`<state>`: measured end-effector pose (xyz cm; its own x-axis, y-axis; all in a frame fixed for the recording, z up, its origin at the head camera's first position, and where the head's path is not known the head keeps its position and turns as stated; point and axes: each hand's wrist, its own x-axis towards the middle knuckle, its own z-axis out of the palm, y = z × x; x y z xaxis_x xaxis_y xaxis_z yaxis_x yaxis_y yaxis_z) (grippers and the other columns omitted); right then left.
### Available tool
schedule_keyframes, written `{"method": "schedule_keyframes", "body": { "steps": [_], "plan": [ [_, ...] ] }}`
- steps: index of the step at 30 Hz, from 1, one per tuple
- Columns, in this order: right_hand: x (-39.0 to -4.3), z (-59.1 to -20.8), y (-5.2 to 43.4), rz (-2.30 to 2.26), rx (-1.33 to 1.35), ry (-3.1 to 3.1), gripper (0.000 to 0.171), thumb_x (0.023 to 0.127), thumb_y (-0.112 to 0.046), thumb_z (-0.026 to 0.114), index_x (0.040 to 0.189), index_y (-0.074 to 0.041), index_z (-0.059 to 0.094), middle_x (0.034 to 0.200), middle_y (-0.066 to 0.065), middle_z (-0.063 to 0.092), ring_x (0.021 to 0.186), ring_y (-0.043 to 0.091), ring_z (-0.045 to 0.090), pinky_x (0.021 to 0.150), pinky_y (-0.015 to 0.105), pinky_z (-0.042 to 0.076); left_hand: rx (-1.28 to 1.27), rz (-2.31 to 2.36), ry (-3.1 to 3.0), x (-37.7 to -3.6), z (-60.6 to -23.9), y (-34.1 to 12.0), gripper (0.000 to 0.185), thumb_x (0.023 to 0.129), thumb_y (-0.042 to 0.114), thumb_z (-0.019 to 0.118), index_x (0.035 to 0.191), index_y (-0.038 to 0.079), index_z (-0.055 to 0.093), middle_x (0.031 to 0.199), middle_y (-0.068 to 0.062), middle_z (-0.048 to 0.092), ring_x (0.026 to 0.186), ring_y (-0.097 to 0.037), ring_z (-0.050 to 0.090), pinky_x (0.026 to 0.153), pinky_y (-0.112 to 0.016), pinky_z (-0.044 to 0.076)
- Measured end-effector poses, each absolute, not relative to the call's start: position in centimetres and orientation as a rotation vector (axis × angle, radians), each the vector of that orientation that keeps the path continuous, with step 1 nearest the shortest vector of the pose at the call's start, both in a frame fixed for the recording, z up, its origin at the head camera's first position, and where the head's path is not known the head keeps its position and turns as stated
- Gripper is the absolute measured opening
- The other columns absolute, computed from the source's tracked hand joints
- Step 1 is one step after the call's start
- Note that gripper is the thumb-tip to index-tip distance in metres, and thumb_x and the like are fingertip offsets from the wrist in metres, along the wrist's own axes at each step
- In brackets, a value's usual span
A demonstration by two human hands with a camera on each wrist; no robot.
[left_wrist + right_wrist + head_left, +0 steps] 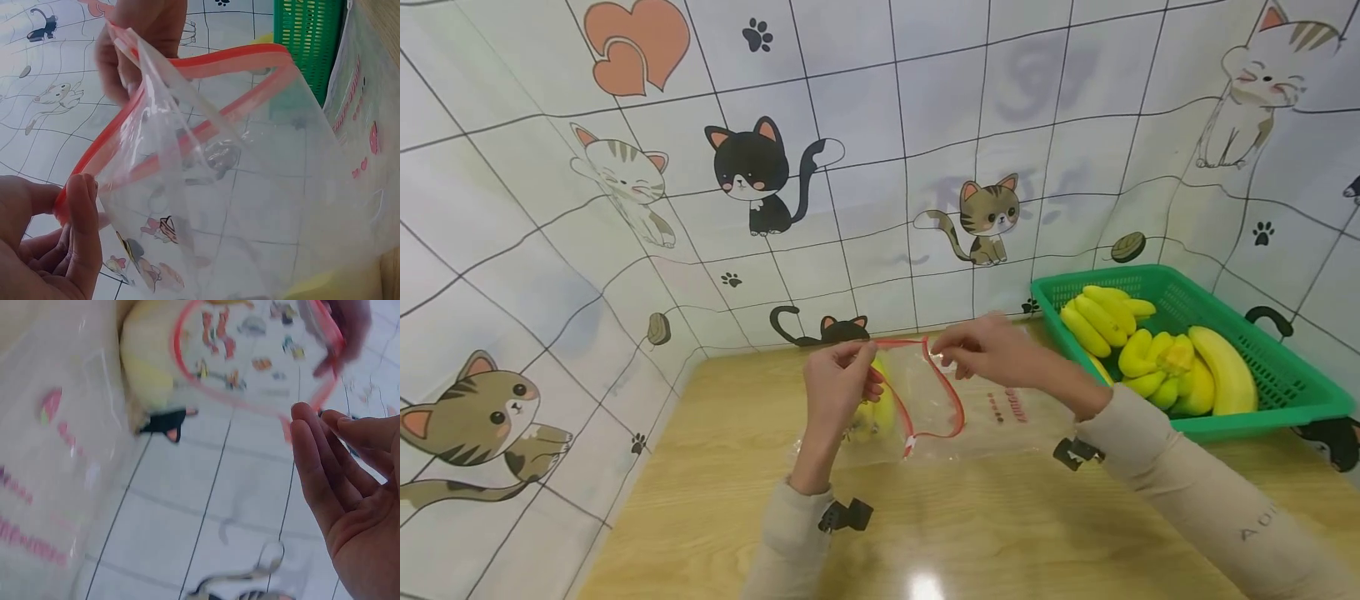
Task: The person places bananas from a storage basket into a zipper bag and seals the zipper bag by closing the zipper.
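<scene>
A clear zip bag (928, 387) with a red zip rim (958, 417) stands with its mouth spread wide. My left hand (838, 387) pinches the rim at one side between thumb and fingers. Close by the rim's far corner is my right hand (992, 350); in the right wrist view its fingers (312, 469) are loosely bent, with the thumb apart from them. Small cartoon prints (162, 228) show on the bag's wall. Yellow bananas (883, 408) appear behind the left fingers, partly hidden by hand and bag.
On the right, a green basket (1262, 423) holds several yellow banana bunches and a larger banana (1225, 367). Clear plastic with pink print (37, 456) lies beside the opened bag. A cat-patterned sheet (865, 208) covers the wall behind the wooden table (722, 500).
</scene>
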<state>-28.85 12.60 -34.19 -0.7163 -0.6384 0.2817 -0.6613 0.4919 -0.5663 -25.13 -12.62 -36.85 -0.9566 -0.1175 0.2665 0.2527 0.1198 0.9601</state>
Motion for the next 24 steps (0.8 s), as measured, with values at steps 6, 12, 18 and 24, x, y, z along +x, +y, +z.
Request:
{"method": "schedule_keyframes", "body": {
  "steps": [6,12,18,24],
  "plan": [
    [-30.0,-32.4,18.4,0.881,0.946,-2.73,0.019,0.103,-0.009,0.06,0.112,-0.007,0.076,0.089,0.001,0.077,0.069,0.006,0.07,0.064,0.026,0.059,-0.141,-1.879,-2.139,-25.3,-37.0,-12.7,0.025,0.098,0.018,0.069,0.107,-0.004,0.078,0.062,-0.012,0.071,0.043,-0.012,0.064,0.045,-0.028,0.057],
    [-31.1,-31.5,25.9,0.589,0.761,-2.889,0.021,0.101,-0.017,0.065,0.117,-0.007,0.073,0.102,0.008,0.079,0.079,0.016,0.072,0.068,0.034,0.056,-0.15,-1.86,-2.152,-25.3,-36.9,-12.6,0.025,0.098,0.019,0.07,0.107,-0.003,0.078,0.061,-0.009,0.07,0.044,-0.012,0.065,0.046,-0.029,0.058],
    [-31.2,-32.2,32.6,0.494,0.677,-3.049,0.033,0.096,-0.022,0.073,0.121,-0.001,0.07,0.109,0.014,0.077,0.095,0.029,0.074,0.074,0.042,0.06,-0.149,-1.867,-2.159,-25.3,-37.0,-12.3,0.025,0.097,0.019,0.071,0.108,-0.003,0.078,0.062,-0.009,0.071,0.044,-0.012,0.064,0.046,-0.03,0.058],
    [-31.8,-33.0,35.2,0.565,0.599,-3.134,0.046,0.098,-0.026,0.07,0.131,0.006,0.062,0.114,0.025,0.074,0.095,0.032,0.073,0.076,0.047,0.061,-0.13,-1.857,-2.162,-25.3,-37.0,-12.2,0.024,0.097,0.017,0.07,0.107,-0.003,0.078,0.062,-0.011,0.071,0.042,-0.011,0.063,0.045,-0.028,0.057]
  ]
}}
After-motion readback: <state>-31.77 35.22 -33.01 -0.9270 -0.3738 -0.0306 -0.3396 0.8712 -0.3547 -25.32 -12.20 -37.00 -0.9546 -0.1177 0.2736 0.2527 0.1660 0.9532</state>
